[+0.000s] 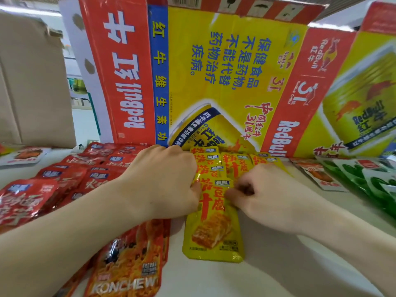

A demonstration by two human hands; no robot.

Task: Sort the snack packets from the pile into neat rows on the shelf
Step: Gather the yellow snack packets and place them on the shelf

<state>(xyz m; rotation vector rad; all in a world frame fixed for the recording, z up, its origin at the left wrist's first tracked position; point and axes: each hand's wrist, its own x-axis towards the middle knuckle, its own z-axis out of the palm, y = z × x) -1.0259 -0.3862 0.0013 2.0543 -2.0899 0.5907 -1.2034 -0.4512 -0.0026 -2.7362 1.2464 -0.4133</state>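
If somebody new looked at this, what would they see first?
Most likely the huge red and yellow cardboard box standing at the back, covered in big writing. Next, the left hand and right hand in the middle, both holding the front yellow packet of a short row. Red packets spread out on the left, and green packets lie far right.

The white shelf [267,271] was loaded: red packets [70,174] spread over its left side, a KONCHEW packet [128,266] at the front edge, and yellow packets [214,228] overlapping in a row from the middle to the back. Green packets [377,181] lay along the right edge, with orange-and-white packets [319,175] just beside them. Red Bull cardboard [225,71] stood along the back edge.
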